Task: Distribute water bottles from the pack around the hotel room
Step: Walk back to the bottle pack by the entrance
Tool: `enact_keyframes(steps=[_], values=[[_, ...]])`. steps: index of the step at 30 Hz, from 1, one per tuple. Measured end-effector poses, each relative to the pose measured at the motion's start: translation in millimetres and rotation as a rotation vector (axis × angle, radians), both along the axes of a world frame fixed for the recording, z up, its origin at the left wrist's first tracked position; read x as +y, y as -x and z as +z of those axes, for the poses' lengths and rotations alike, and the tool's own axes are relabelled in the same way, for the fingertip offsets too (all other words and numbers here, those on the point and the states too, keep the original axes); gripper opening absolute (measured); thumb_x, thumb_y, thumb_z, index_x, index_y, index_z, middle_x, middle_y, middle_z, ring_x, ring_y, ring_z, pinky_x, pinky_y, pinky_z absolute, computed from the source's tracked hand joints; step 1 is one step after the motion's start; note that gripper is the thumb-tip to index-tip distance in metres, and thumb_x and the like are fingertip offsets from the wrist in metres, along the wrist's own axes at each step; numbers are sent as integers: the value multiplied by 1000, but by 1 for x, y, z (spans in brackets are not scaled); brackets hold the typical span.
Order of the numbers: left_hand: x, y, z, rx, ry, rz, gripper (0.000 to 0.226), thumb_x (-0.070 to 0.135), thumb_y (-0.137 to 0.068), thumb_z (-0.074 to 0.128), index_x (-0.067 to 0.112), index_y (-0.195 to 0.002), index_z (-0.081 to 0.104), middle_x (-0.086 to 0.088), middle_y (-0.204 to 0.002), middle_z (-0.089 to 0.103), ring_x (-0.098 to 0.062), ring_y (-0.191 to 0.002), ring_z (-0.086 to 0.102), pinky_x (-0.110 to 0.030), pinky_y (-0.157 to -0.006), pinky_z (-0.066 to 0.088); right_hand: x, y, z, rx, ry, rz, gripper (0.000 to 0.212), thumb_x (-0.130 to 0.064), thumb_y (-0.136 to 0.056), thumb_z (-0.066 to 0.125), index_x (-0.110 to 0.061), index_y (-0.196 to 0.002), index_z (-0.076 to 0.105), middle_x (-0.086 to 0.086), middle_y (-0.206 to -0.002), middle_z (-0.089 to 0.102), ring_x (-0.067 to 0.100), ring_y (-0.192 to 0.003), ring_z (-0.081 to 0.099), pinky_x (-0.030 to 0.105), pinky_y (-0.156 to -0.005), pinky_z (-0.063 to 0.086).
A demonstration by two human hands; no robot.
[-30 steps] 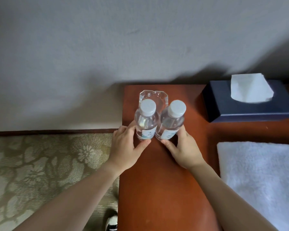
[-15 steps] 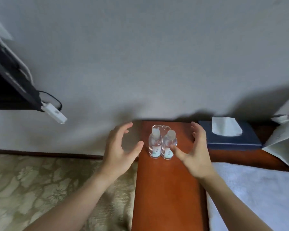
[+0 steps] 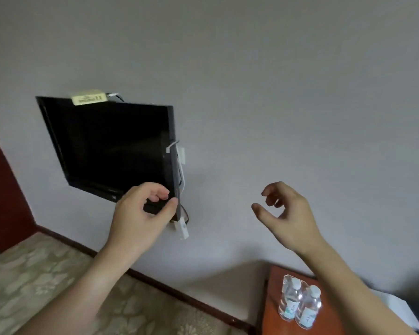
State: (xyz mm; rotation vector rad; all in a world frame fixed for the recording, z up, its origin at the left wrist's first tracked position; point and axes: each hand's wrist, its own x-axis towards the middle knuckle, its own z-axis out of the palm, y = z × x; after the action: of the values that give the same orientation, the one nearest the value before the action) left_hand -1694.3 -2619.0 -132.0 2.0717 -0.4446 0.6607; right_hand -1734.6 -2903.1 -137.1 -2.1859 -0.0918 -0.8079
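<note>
Two clear water bottles with white caps, the left one point(image 3: 290, 300) and the right one point(image 3: 309, 308), stand upright side by side on the reddish wooden table point(image 3: 271, 317) at the lower right. A clear glass stands just behind them. My left hand point(image 3: 140, 216) is raised in the air in front of the wall television, fingers loosely curled and holding nothing. My right hand point(image 3: 286, 213) is also raised well above the bottles, fingers apart and empty. My right forearm crosses above the table's right part.
A black television point(image 3: 107, 146) hangs on the grey wall, with a small cream box on top and white cables and an adapter point(image 3: 182, 228) at its right edge. Patterned beige carpet point(image 3: 34, 286) covers the floor at the lower left. A dark red panel stands at far left.
Both hands let go of the two bottles and lifted away from the table. The view swung up and to the left, bringing the television into sight and the bottles to the lower right.
</note>
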Motion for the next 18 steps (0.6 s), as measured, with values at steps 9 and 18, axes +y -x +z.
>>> enact_keyframes(steps=[9, 18], values=[[237, 43, 34, -13, 70, 332, 15, 19, -82, 73, 31, -78, 65, 17, -80, 65, -2, -76, 57, -10, -59, 41, 254, -49, 44, -73, 47, 417, 23, -23, -79, 74, -35, -87, 56, -9, -77, 59, 9, -75, 56, 15, -61, 43], [429, 114, 34, -82, 122, 688, 10, 17, -79, 72, 21, -74, 64, 7, -77, 68, -11, -70, 59, -27, -67, 48, 497, -73, 46, -68, 79, 809, 22, -20, -81, 73, -28, -96, 59, -9, -79, 61, 10, -76, 57, 22, -62, 48]])
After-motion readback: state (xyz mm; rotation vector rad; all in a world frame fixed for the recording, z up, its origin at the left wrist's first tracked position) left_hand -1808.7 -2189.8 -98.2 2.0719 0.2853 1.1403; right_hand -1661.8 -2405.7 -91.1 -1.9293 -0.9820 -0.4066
